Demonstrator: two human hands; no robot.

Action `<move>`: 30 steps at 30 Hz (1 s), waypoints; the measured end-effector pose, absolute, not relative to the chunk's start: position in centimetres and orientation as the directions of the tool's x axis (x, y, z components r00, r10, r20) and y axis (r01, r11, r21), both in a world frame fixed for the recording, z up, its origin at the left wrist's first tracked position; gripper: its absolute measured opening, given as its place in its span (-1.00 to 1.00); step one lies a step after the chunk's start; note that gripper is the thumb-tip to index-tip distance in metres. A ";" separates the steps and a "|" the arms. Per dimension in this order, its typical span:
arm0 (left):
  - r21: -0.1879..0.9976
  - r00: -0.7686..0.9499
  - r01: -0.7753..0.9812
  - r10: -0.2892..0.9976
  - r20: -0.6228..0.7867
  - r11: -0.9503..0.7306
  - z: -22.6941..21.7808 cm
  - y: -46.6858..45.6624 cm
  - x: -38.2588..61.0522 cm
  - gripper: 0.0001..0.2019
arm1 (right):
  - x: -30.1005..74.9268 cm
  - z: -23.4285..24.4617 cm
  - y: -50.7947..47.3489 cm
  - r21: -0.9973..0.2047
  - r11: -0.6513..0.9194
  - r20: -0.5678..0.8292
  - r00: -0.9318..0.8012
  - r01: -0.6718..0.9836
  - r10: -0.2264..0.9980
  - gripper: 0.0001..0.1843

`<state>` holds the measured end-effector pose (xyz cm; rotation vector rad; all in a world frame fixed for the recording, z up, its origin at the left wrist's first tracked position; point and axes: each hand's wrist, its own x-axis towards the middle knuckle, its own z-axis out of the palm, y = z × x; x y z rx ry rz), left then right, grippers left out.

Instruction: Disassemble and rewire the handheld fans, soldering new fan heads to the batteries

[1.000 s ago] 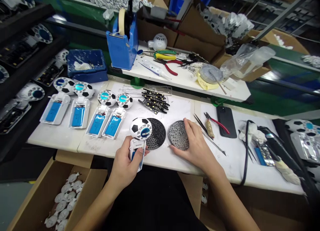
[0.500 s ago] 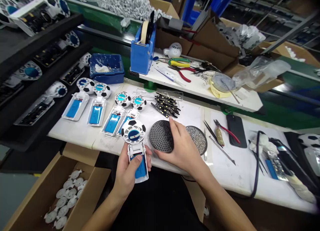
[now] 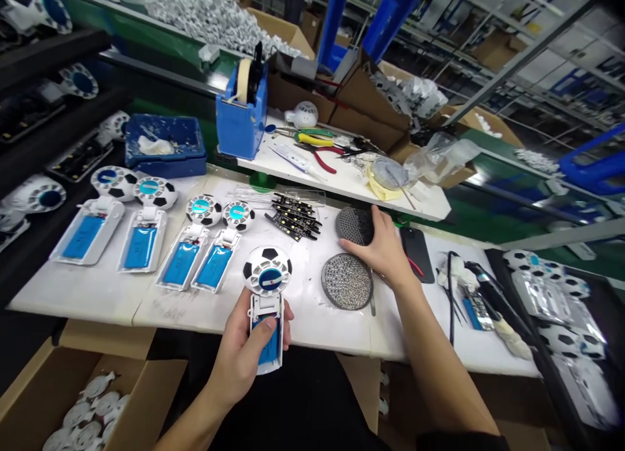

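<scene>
My left hand [image 3: 244, 343] is closed round a white device with a football-patterned round head [image 3: 267, 272], its thumb on the blue battery [image 3: 269, 353] in the open body. My right hand [image 3: 388, 249] grips the right edge of a black round perforated disc [image 3: 352, 224] toward the back of the bench. Just in front of that disc lies a round dish of small metal screws [image 3: 349, 283]. Left of my hands lie several similar football devices [image 3: 215, 265] with blue batteries, and a pile of black LED circuit boards [image 3: 295, 217].
A raised white shelf [image 3: 336, 177] carries pliers [image 3: 325, 159] and a blue tape dispenser [image 3: 241, 116]. A blue bin [image 3: 166, 161] stands at the left. The black phone [image 3: 417, 252] lies beyond my right wrist. An open carton [image 3: 161, 386] with white parts is below the bench edge.
My right hand has carried the black perforated disc away to the back right, uncovering more of the screw dish. The left hand still holds the football device. The view has shifted right.
</scene>
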<state>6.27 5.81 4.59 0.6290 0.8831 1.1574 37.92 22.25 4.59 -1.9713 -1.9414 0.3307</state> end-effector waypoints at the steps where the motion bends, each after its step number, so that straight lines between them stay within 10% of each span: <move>1: 0.814 0.144 -0.493 0.951 -0.272 0.308 4.7 6.0 6.4 -0.73 | 37.8 4.4 22.8 -0.403 0.002 0.071 0.030 0.915 0.997 0.44; 5: 0.848 0.150 -0.436 0.954 -0.260 0.300 5.1 7.0 7.1 -0.74 | 37.5 4.4 23.7 -0.391 0.024 0.033 -0.013 0.920 0.999 0.39; 11: 0.909 0.105 -0.325 0.966 -0.237 0.259 4.8 8.7 7.6 -0.76 | 43.4 7.7 19.4 -0.321 -0.127 0.094 0.165 0.939 0.982 -0.33; 15: 0.933 0.096 -0.259 0.968 -0.232 0.250 4.4 9.4 7.7 -0.76 | 49.5 7.9 17.5 -0.243 -0.425 0.074 0.454 0.872 0.888 -0.15; 22: 0.941 0.093 -0.217 0.965 -0.246 0.261 4.0 9.6 8.0 -0.73 | 52.5 6.0 18.9 -0.255 -0.411 -0.079 0.405 0.875 0.911 0.12; 30: 0.932 0.059 -0.240 0.963 -0.264 0.270 3.9 9.7 7.8 -0.71 | 56.6 8.7 16.8 -0.524 -0.321 -0.127 0.300 0.789 0.945 -0.33</move>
